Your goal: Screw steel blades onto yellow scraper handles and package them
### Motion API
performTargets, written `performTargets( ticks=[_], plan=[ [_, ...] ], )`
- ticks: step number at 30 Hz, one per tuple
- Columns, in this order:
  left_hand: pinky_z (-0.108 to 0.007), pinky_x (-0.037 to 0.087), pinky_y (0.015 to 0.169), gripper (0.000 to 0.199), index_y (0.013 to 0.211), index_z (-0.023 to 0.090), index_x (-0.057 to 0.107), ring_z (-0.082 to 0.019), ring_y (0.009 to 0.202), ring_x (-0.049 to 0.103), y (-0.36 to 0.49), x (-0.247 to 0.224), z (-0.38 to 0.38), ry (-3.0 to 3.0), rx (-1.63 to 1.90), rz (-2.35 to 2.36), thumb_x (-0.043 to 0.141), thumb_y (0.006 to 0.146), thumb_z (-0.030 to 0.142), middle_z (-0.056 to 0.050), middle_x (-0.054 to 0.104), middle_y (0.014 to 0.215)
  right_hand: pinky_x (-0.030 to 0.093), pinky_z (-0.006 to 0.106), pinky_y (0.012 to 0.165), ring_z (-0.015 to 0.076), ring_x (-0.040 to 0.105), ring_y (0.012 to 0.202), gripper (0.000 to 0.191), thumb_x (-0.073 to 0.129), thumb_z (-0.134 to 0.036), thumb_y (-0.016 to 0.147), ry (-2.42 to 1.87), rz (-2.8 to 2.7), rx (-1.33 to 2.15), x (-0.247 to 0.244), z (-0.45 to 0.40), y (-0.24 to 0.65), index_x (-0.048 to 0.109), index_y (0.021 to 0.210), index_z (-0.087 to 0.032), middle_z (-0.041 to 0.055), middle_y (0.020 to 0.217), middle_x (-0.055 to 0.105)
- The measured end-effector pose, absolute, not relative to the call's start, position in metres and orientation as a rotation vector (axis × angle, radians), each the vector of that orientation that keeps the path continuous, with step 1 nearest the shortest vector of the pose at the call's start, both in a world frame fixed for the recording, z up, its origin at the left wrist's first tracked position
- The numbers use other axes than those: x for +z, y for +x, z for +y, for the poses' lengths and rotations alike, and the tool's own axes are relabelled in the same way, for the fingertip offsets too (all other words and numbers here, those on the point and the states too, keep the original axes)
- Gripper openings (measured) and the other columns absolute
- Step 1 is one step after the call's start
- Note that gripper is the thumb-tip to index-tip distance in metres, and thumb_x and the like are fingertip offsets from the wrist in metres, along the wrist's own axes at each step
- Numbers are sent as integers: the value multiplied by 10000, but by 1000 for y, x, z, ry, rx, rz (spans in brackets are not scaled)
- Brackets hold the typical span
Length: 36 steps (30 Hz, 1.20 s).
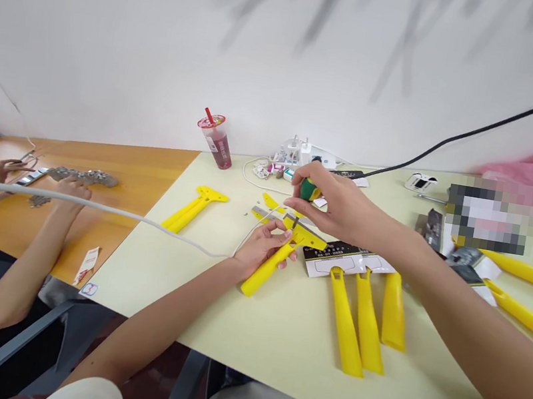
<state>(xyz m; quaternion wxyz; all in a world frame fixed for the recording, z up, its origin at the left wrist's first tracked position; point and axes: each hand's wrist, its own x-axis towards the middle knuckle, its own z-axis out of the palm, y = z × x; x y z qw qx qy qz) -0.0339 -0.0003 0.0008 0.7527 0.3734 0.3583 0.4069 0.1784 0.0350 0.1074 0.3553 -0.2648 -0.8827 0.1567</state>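
Note:
My left hand [262, 250] is closed around a yellow scraper [267, 271] near its wide head, the handle pointing down toward me. Above that head, my right hand [330, 199] grips the green and yellow handle of a screwdriver [307, 188]. The screwdriver's dark shaft points down at the scraper head; whether its tip sits in a screw I cannot make out. Behind the held scraper lie more yellow scraper parts and a thin metal strip [259, 212]. Two overlapping yellow scraper pieces [197, 209] rest farther left on the pale table.
Several packaged yellow scrapers [345, 323] lie right of my hands, with others [526, 315] at far right. A cup with a red straw [217, 143] stands near the wall. A white cable [143, 212] crosses the left side. Another person's hand [73, 189] works at the wooden table [149, 171].

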Motion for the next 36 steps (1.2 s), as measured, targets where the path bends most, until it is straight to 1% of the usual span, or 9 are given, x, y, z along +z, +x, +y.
performTargets(
  ticks=[5,11,17,21,25,29,31,33,36],
  plan=[
    [-200,436,439,639,973,228,488,-175,656,734,-34,3,0,814,908,793,1025,733,476,2,675,865,597,388,895,248,729,1074,280,636,-424,1087,-632,-2242,672,110,36,182,576,1323,-286,92,1299,750],
    [-208,449,432,624,999,232,500,-195,632,747,-31,3,-5,840,856,765,1018,743,470,7,698,835,541,359,759,197,666,786,311,717,-496,1051,-695,-2214,484,107,40,181,585,1217,-269,45,1057,763],
    [-205,459,433,613,1008,234,499,-199,652,758,-33,0,-3,848,852,758,1006,764,476,2,704,857,571,369,835,227,722,1007,273,644,-332,1054,-591,-2262,738,121,33,186,539,1301,-280,97,1271,734],
    [-199,464,446,604,1038,222,531,-173,665,747,-33,2,-2,845,854,764,1006,768,479,-15,710,917,523,333,776,203,687,850,252,751,-365,1009,-662,-2313,583,121,30,186,591,1179,-272,32,1056,757],
    [-203,459,445,600,1091,206,585,-169,662,737,-33,5,-3,872,840,753,1003,772,496,-29,705,918,400,310,661,175,554,666,305,806,-465,987,-724,-2359,337,114,28,180,590,1075,-269,-27,807,669],
    [-204,465,445,612,1019,219,536,-171,664,738,-33,5,-4,854,836,748,1007,760,512,-18,699,904,432,331,696,194,583,708,352,726,-595,1036,-719,-2170,298,114,25,175,589,1087,-275,21,920,708],
    [-198,456,443,633,1001,227,511,-169,653,737,-33,5,-4,847,833,741,1013,748,517,-6,694,890,449,347,717,209,616,747,322,664,-581,1075,-777,-2064,316,117,26,176,602,1155,-275,45,992,723],
    [-194,452,445,640,997,231,503,-167,648,738,-33,6,-5,852,828,724,1014,745,524,-1,697,886,448,357,725,213,613,729,280,610,-531,1104,-871,-2063,341,119,30,178,627,1195,-267,37,942,719],
    [-198,460,451,640,1017,233,506,-167,641,741,-34,8,-7,872,811,692,1004,756,539,-7,717,908,457,365,751,223,633,757,288,639,-512,1070,-931,-2274,413,116,40,184,711,1139,-242,43,918,741]
  ],
)
